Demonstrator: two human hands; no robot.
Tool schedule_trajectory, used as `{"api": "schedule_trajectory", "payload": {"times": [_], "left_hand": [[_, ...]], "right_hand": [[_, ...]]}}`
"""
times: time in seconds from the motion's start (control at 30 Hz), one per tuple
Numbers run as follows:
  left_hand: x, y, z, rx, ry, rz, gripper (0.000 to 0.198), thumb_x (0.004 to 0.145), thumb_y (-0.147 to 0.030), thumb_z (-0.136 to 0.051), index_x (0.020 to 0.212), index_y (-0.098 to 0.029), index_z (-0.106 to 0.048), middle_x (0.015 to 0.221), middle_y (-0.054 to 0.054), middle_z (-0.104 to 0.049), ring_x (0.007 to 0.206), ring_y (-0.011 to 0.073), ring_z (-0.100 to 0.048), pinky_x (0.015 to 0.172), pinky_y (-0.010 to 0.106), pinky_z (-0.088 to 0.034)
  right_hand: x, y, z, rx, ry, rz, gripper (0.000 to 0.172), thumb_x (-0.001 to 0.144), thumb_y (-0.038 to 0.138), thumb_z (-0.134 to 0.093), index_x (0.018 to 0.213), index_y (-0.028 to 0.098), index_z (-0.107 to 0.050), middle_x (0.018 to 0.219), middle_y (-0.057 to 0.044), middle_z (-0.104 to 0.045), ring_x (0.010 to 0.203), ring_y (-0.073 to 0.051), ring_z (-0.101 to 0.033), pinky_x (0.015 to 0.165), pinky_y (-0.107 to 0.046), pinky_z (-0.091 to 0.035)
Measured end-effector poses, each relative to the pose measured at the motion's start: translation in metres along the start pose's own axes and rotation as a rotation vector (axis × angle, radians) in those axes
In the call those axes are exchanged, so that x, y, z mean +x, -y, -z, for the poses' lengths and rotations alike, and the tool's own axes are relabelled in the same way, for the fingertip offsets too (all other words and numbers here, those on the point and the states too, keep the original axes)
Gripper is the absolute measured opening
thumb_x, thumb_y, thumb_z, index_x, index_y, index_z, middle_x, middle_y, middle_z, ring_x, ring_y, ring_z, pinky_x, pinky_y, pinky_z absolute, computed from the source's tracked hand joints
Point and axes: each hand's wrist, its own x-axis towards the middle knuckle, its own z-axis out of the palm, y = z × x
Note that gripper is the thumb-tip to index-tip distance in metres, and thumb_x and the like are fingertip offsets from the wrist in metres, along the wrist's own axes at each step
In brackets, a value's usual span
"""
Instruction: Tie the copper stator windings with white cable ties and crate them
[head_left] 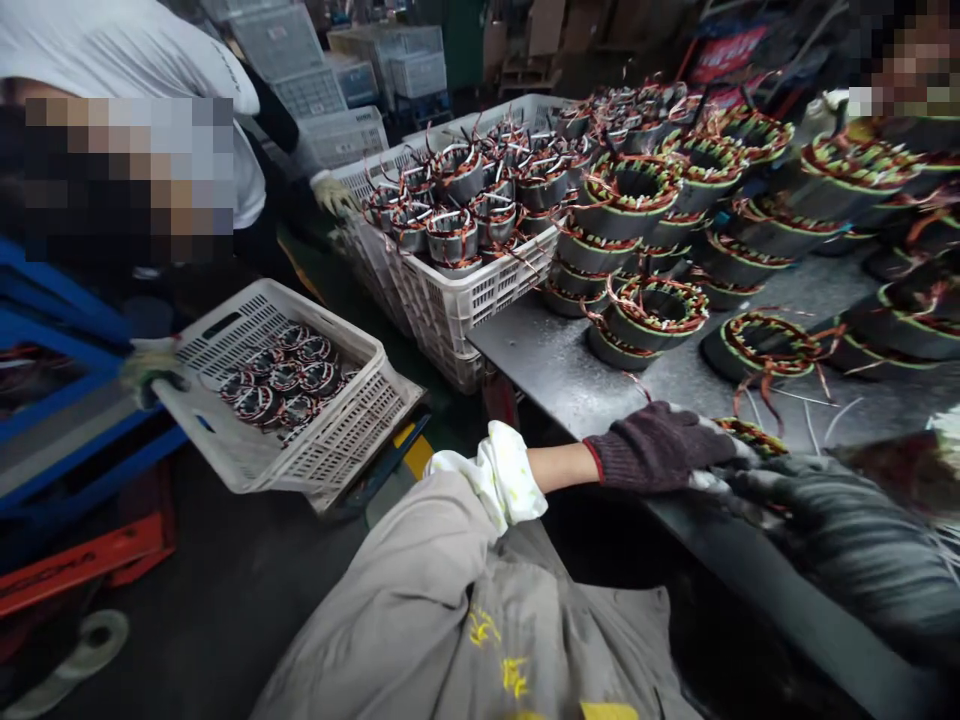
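My left hand [667,448], in a dark purple knit glove with pale fingertips, reaches over the table's near edge. Its fingers close at the near side of a wound motor stator [752,436], a ring with copper wire, which the hands largely hide. Against the left fingertips is my right hand [757,492], gloved and below a dark ribbed sleeve. Motion smears its fingers, so I cannot tell its grip. Just behind, another stator [769,345] lies on the metal table [532,345] with loose wire leads hanging out.
Stacked stators [630,185] fill the table's far side. A white crate [480,290] of smaller stators adjoins its left edge. At left, a co-worker's gloved hand [154,370] holds a tilted crate [330,470] containing stators. Blue racking [67,330] stands beyond; another person is at the upper right.
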Motion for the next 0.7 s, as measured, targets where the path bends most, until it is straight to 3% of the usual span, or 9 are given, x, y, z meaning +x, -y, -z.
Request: {"api": "schedule_trajectory", "payload": {"times": [0.07,0.17,0.33,0.43,0.53,0.6,0.63,0.7], "left_hand": [[-0.002,-0.007,0.003,0.031,-0.018,-0.01,0.043,0.111,-0.042,-0.048,0.143,-0.021,-0.067,0.14,0.009,-0.072,0.128,0.0279,-0.067,0.105,0.046,-0.053],[-0.004,-0.014,0.003,0.06,-0.027,-0.042,0.042,0.112,-0.037,-0.045,0.146,-0.024,-0.066,0.144,0.008,-0.071,0.138,0.0276,-0.061,0.112,0.048,-0.048],[-0.001,-0.016,-0.018,0.03,-0.002,-0.058,0.044,0.115,-0.037,-0.036,0.147,-0.029,-0.066,0.149,0.002,-0.069,0.149,0.0211,-0.054,0.12,0.042,-0.044],[-0.006,-0.021,-0.032,0.069,-0.061,-0.03,0.047,0.115,-0.034,-0.031,0.151,-0.032,-0.062,0.158,-0.002,-0.061,0.155,0.0205,-0.046,0.128,0.045,-0.037],[-0.029,-0.019,-0.034,0.124,-0.217,0.025,0.046,0.114,-0.036,-0.034,0.151,-0.033,-0.061,0.162,-0.002,-0.057,0.157,0.023,-0.043,0.131,0.05,-0.034],[-0.062,-0.003,-0.03,0.161,-0.379,0.167,0.045,0.111,-0.038,-0.039,0.15,-0.034,-0.061,0.16,-0.001,-0.059,0.156,0.0232,-0.043,0.133,0.05,-0.032],[-0.084,0.011,-0.027,0.179,-0.459,0.335,0.044,0.109,-0.039,-0.041,0.149,-0.036,-0.06,0.157,-0.002,-0.061,0.155,0.0224,-0.045,0.133,0.049,-0.033],[-0.133,0.049,-0.019,0.208,-0.57,0.725,0.048,0.109,-0.028,-0.035,0.15,-0.019,-0.058,0.153,0.016,-0.061,0.154,0.0315,-0.045,0.129,0.06,-0.034]], "right_hand": [[-0.011,0.012,0.0,-0.146,-0.085,0.052,0.04,0.085,0.034,-0.047,0.089,0.024,-0.085,0.097,-0.015,-0.081,0.088,-0.037,-0.073,0.085,-0.056,-0.059],[-0.028,0.021,-0.001,-0.251,-0.222,0.093,0.044,0.091,0.027,-0.041,0.099,0.02,-0.084,0.105,-0.017,-0.08,0.099,-0.038,-0.071,0.087,-0.054,-0.059],[-0.052,0.016,-0.015,-0.471,-0.368,-0.038,0.045,0.105,0.038,-0.045,0.112,0.008,-0.078,0.111,-0.021,-0.079,0.102,-0.039,-0.072,0.091,-0.051,-0.057],[-0.06,0.016,-0.025,-0.465,-0.403,-0.033,0.035,0.104,0.035,-0.05,0.113,0.013,-0.077,0.114,-0.015,-0.08,0.113,-0.039,-0.072,0.101,-0.05,-0.056],[-0.061,0.022,-0.024,-0.437,-0.368,-0.036,0.029,0.103,0.029,-0.055,0.117,0.013,-0.075,0.117,-0.015,-0.079,0.12,-0.04,-0.071,0.106,-0.051,-0.056],[-0.06,0.027,-0.02,-0.431,-0.333,-0.037,0.031,0.103,0.024,-0.057,0.127,0.011,-0.07,0.121,-0.019,-0.077,0.124,-0.043,-0.07,0.107,-0.054,-0.057],[-0.06,0.029,-0.02,-0.426,-0.326,-0.034,0.036,0.102,0.022,-0.058,0.135,0.01,-0.066,0.122,-0.021,-0.076,0.125,-0.046,-0.069,0.107,-0.057,-0.058],[-0.06,0.033,-0.023,-0.401,-0.351,-0.029,0.06,0.099,0.022,-0.065,0.157,0.016,-0.049,0.127,-0.023,-0.074,0.127,-0.049,-0.068,0.107,-0.062,-0.059]]}}
